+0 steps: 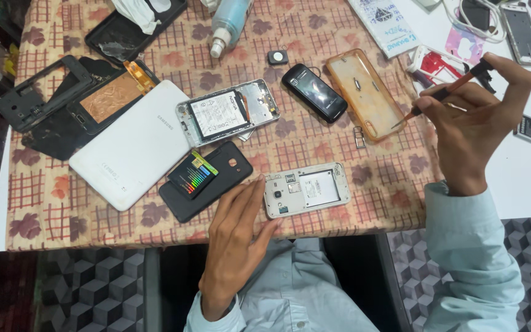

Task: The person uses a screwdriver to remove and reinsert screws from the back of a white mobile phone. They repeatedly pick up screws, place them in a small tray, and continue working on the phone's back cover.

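The left hand (236, 237) rests beside the open phone (306, 189), fingers pressed together flat on the desk (93, 227). Right of the phone, the right hand (474, 120) pinches a screwdriver (444, 92).

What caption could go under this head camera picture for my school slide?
Left hand rests beside an opened white phone while the right hand holds a small screwdriver above a table of phone parts.
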